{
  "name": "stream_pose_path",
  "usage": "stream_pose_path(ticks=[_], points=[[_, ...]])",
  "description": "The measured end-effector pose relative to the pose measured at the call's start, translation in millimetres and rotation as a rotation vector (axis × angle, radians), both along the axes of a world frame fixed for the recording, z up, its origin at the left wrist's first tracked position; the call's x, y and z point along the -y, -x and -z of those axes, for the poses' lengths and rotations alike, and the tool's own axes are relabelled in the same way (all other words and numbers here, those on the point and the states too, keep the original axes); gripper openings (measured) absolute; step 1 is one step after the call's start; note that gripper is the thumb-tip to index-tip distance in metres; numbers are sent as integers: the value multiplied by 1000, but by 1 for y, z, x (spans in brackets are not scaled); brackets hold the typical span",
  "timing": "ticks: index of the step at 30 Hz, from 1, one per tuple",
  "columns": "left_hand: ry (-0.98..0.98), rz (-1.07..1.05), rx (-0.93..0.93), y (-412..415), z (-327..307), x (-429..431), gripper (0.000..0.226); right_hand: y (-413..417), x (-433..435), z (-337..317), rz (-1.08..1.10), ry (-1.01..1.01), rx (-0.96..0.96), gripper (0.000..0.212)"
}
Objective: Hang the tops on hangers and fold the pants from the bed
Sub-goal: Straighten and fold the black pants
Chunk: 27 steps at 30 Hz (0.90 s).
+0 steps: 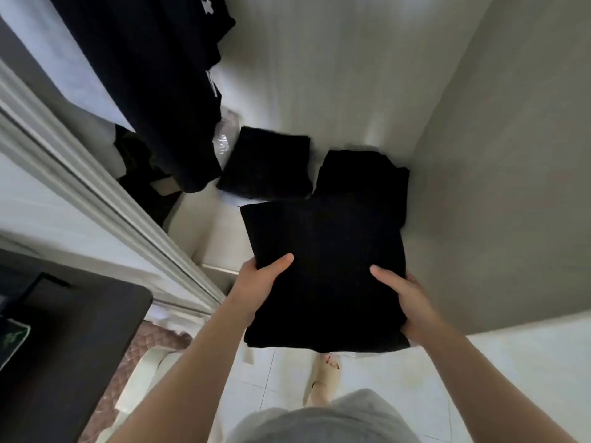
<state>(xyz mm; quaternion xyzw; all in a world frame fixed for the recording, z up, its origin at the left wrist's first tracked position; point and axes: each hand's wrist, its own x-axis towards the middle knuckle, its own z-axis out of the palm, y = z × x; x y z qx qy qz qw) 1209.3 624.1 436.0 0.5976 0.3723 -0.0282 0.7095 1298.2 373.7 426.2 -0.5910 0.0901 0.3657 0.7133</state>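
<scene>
Folded black garment (326, 266) held flat in the air in front of the open closet, above tiled floor (281, 372); left hand (259, 282) grips its left edge and right hand (406, 302) its right edge, thumbs on top, fingers hidden underneath; two folded black piles (267, 164) (361, 174) lie side by side beyond it in the closet; dark tops (144, 75) hang upper left.
</scene>
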Motion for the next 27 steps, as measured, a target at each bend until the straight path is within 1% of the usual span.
stream_pose_path(ticks=[2, 6, 10, 15, 17, 20, 21, 24, 25, 27], points=[[-29, -3, -35, -25, 1, -8, 44, -20, -10, 5, 9, -25, -17, 52], [-72, 31, -70, -67, 6, -27, 51, -57, -29, 15, 42, -27, -62, 54], [-44, 115, -91, -101, 12, -44, 47, -82, -37, 28, 58, -63, -95, 55], [10, 259, -113, -156, 29, -76, 52, -113, -57, 47, 132, -60, -106, 60], [32, 281, -114, -177, 35, -90, 51, -129, -68, 51, 135, -72, -109, 63], [56, 271, -90, -213, 46, -117, 55, -163, -91, 56, 131, -112, -101, 70], [57, 262, -80, -226, 49, -127, 59, -176, -101, 58, 138, -131, -96, 68], [9, 225, -45, -264, 59, -162, 64, -216, -136, 64, 150, -173, -81, 50], [-21, 218, -23, -277, 61, -174, 63, -229, -149, 66, 149, -187, -78, 49], [-84, 166, 18, -301, 63, -198, 62, -256, -177, 73, 130, -200, -74, 54]])
